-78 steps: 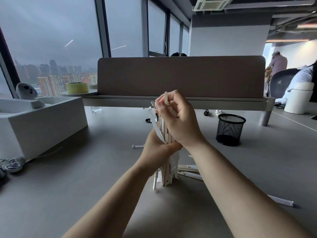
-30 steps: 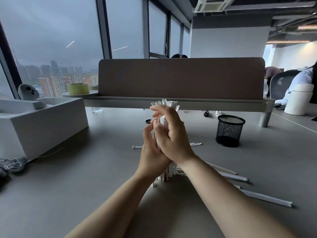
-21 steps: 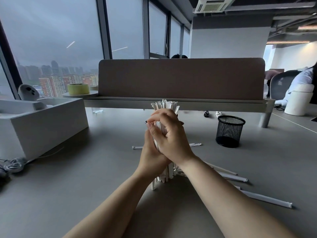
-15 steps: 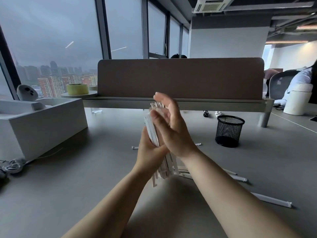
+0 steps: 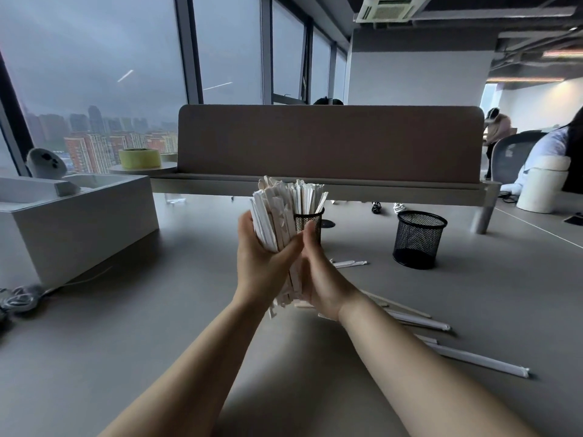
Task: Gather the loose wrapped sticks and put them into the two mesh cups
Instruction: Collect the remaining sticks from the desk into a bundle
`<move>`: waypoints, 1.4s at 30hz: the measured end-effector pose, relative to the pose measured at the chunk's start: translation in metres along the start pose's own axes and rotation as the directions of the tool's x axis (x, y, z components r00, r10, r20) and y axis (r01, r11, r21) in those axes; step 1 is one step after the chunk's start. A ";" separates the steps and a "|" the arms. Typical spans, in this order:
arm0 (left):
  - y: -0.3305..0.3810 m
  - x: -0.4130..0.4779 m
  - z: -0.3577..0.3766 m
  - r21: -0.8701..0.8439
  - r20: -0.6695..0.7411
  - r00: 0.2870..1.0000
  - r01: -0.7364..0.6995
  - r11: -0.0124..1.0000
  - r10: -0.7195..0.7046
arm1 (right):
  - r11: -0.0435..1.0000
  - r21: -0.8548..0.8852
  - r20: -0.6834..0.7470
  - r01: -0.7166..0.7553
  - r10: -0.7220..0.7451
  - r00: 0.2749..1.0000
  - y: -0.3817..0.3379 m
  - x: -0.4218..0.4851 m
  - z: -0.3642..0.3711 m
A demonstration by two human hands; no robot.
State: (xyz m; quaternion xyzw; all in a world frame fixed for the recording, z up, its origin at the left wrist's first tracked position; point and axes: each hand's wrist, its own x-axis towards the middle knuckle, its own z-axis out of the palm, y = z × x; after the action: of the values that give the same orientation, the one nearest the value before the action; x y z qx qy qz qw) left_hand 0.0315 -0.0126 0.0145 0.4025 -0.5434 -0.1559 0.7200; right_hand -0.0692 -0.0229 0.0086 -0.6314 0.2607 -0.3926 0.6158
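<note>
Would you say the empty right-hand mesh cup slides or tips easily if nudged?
Probably slides: the mesh cup looks empty and open-weave, so it is likely light and would move readily on the smooth desk. Its wide flat base should resist tipping.

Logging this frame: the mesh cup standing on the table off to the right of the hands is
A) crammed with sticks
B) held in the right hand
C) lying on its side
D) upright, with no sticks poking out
D: the mesh cup on the right stands upright on the table, apart from both hands, with nothing above its rim. The left hand grips the bundle of wrapped sticks.
</note>
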 end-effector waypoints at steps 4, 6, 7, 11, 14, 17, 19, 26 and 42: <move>-0.003 0.003 -0.005 0.013 -0.003 1.000 0.014 1.000 -0.014 | 0.975 -0.204 0.058 0.085 -0.075 0.996 0.005 0.001 0.004; -0.005 0.003 -0.006 0.024 0.020 1.000 0.020 1.000 -0.021 | 0.982 -0.170 0.104 0.088 -0.071 0.992 0.002 -0.002 0.003; -0.005 0.002 -0.006 0.021 0.034 0.999 0.030 0.999 -0.031 | 0.983 -0.163 0.134 0.088 -0.066 0.989 0.003 -0.003 0.001; -0.006 -0.002 -0.002 0.003 0.113 0.992 0.061 0.998 -0.060 | 0.973 -0.217 0.165 0.076 -0.040 0.986 0.006 -0.006 -0.006; -0.008 -0.007 0.001 -0.043 0.164 0.983 0.094 0.995 -0.086 | 0.970 -0.238 0.144 0.059 -0.025 0.989 0.005 -0.011 -0.012; -0.010 -0.009 0.000 -0.027 0.185 0.978 0.105 0.994 -0.098 | 0.958 -0.280 0.151 0.065 -0.023 0.988 0.006 -0.012 -0.011; -0.010 -0.008 -0.002 -0.024 0.204 0.971 0.130 0.991 -0.122 | 0.953 -0.294 0.154 0.072 -0.028 0.988 0.004 -0.013 -0.008; -0.005 -0.012 -0.008 -0.016 0.311 0.939 0.162 0.987 -0.149 | 0.919 -0.393 0.147 0.036 0.024 0.989 -0.004 -0.019 -0.006; -0.005 -0.013 -0.002 -0.018 0.285 0.934 0.228 0.974 -0.213 | 0.841 -0.527 -0.025 0.121 -0.158 0.987 0.000 -0.012 0.000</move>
State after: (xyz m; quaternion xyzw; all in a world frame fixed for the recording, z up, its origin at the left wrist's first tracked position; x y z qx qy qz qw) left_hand 0.0297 -0.0066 0.0022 0.4162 -0.5875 -0.3050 0.6234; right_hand -0.0761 -0.0135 0.0066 -0.7788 0.3315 -0.3717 0.3814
